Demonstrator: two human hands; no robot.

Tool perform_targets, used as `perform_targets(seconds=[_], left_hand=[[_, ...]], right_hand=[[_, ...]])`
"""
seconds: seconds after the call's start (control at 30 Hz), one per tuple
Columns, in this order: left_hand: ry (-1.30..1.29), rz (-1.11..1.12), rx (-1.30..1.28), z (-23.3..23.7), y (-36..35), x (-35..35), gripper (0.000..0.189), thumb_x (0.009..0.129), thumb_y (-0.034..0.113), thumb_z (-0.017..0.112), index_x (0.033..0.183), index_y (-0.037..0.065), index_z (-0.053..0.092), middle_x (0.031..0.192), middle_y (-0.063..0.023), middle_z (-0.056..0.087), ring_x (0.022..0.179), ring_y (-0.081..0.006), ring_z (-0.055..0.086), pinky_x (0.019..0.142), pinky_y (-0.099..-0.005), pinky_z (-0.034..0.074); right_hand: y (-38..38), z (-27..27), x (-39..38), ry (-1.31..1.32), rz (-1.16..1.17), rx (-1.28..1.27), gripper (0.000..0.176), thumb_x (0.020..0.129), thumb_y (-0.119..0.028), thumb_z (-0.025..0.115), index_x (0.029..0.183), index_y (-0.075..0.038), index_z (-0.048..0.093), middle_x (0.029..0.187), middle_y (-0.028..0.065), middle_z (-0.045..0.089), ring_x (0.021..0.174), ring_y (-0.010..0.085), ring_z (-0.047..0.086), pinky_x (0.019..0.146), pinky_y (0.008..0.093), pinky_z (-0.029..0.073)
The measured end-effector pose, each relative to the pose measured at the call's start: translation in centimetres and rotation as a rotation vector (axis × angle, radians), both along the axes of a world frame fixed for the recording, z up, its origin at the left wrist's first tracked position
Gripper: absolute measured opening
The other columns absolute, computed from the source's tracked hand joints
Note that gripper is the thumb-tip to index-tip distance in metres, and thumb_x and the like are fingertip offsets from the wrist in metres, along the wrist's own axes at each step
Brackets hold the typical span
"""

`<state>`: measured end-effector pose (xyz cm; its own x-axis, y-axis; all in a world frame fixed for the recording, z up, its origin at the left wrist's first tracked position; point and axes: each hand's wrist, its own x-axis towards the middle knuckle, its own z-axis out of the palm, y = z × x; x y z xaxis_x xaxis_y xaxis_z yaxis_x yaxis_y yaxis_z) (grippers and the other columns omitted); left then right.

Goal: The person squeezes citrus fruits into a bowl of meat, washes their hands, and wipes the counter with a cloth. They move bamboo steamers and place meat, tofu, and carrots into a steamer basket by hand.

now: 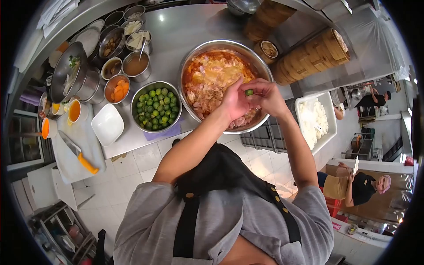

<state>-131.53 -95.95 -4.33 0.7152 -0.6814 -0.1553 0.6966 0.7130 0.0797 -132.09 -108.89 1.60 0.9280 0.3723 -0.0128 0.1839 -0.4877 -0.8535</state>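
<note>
A small green citrus fruit (248, 92) shows between my two hands, over a large steel bowl (182, 84). My right hand (268, 96) curls its fingers round the fruit and pinches it. Close beside it, my left hand (235, 102) is cupped with the palm turned toward the fruit; some of its fingers are hidden behind my right hand. Raw sliced meat (201, 84) with orange-red sauce and a yellow, egg-like patch fills the bowl under my hands. To the left stands a steel bowl of small green citrus fruits (157, 106).
A white dish (107, 125) and an orange-handled knife (81, 158) on a cutting board (66, 170) lie left. Several steel containers stand behind them, one with sliced carrots (118, 91). Bamboo steamers (309, 57) and a white tub (332, 117) are right. A person (364, 187) stands farther right.
</note>
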Motion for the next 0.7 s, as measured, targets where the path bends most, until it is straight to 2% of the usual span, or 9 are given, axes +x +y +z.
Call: perform_targets(seconds=[0.07, 0.1, 0.17, 0.27, 0.37, 0.43, 0.47, 0.57, 0.7], left_hand=[[-0.094, 0.025, -0.067, -0.7, 0.1, 0.2, 0.052, 0.093, 0.041, 0.034, 0.121, -0.003, 0.041, 0.116, -0.0163, 0.049, 0.106, -0.0282, 0.05, 0.091, -0.0421, 0.039], [-0.094, 0.044, -0.064, -1.1, 0.1, 0.3, 0.052, 0.093, 0.041, 0.034, 0.121, -0.003, 0.041, 0.116, -0.0163, 0.049, 0.106, -0.0282, 0.05, 0.091, -0.0421, 0.039], [0.036, 0.089, 0.018, -1.9, 0.0, 0.5, 0.052, 0.094, 0.04, 0.032, 0.121, -0.003, 0.041, 0.119, -0.0169, 0.048, 0.107, -0.0294, 0.05, 0.093, -0.0448, 0.038], [0.018, 0.098, -0.002, -1.8, 0.6, 0.4, 0.051, 0.094, 0.04, 0.032, 0.119, -0.003, 0.043, 0.118, -0.0175, 0.049, 0.107, -0.0301, 0.05, 0.093, -0.0465, 0.039], [0.047, 0.126, 0.068, -1.3, 0.9, 0.3, 0.05, 0.094, 0.04, 0.032, 0.115, -0.003, 0.046, 0.114, -0.0172, 0.052, 0.105, -0.0293, 0.051, 0.092, -0.0452, 0.04], [0.034, 0.139, 0.074, -1.3, 1.0, 0.2, 0.049, 0.094, 0.04, 0.032, 0.114, -0.003, 0.047, 0.112, -0.0163, 0.053, 0.103, -0.0285, 0.052, 0.091, -0.0441, 0.041], [0.022, 0.145, 0.081, -1.3, 1.1, 0.1, 0.049, 0.094, 0.04, 0.032, 0.113, -0.002, 0.047, 0.11, -0.0154, 0.054, 0.1, -0.0276, 0.054, 0.089, -0.0431, 0.042], [0.018, 0.172, 0.023, -2.9, 0.8, 0.3, 0.047, 0.094, 0.039, 0.033, 0.113, -0.002, 0.047, 0.106, -0.0135, 0.055, 0.094, -0.0254, 0.055, 0.086, -0.0414, 0.043], [-0.001, 0.202, 0.016, -2.9, 0.9, 0.5, 0.045, 0.094, 0.038, 0.032, 0.111, -0.001, 0.048, 0.102, -0.0122, 0.055, 0.092, -0.0238, 0.055, 0.085, -0.0409, 0.043]], right_hand=[[0.3, 1.0, -0.2, 0.156, -0.032, 0.163, 0.03, 0.07, 0.009, 0.059, 0.1, 0.005, 0.061, 0.087, 0.0087, 0.064, 0.082, 0.0153, 0.06, 0.069, 0.0269, 0.052], [0.5, 1.5, -0.2, 0.312, -0.08, 0.32, 0.029, 0.071, 0.01, 0.06, 0.1, 0.005, 0.06, 0.088, 0.0096, 0.064, 0.084, 0.0167, 0.061, 0.069, 0.0277, 0.053], [-0.4, 0.7, 0.6, 0.365, -0.072, 0.352, 0.028, 0.072, 0.01, 0.06, 0.1, 0.006, 0.06, 0.089, 0.0104, 0.063, 0.084, 0.0175, 0.062, 0.069, 0.028, 0.054], [-0.3, 1.1, 1.1, 0.39, -0.051, 0.346, 0.024, 0.075, 0.008, 0.061, 0.1, 0.006, 0.06, 0.089, 0.0105, 0.063, 0.084, 0.019, 0.062, 0.067, 0.0282, 0.055], [0.3, 0.9, 1.2, 0.189, 0.013, 0.303, 0.024, 0.075, 0.013, 0.056, 0.097, 0.007, 0.06, 0.09, 0.0121, 0.063, 0.086, 0.0215, 0.063, 0.074, 0.0285, 0.053], [0.6, 0.6, 1.3, -0.111, 0.063, 0.014, 0.024, 0.074, 0.012, 0.055, 0.095, 0.005, 0.062, 0.087, 0.0099, 0.063, 0.083, 0.0196, 0.062, 0.071, 0.0285, 0.052], [1.1, 0.6, 1.2, -0.109, 0.071, 0.015, 0.024, 0.074, 0.012, 0.055, 0.095, 0.005, 0.062, 0.087, 0.0099, 0.063, 0.083, 0.0196, 0.062, 0.071, 0.0285, 0.052], [2.4, 0.6, 1.1, -0.316, 0.139, -0.268, 0.028, 0.063, 0.003, 0.064, 0.09, -0.002, 0.065, 0.083, 0.0187, 0.062, 0.078, 0.0324, 0.061, 0.071, 0.0363, 0.049], [3.2, 0.3, 1.1, -0.372, 0.174, -0.309, 0.025, 0.064, 0.001, 0.062, 0.089, -0.001, 0.064, 0.083, 0.0194, 0.062, 0.078, 0.0339, 0.061, 0.07, 0.0373, 0.049]])
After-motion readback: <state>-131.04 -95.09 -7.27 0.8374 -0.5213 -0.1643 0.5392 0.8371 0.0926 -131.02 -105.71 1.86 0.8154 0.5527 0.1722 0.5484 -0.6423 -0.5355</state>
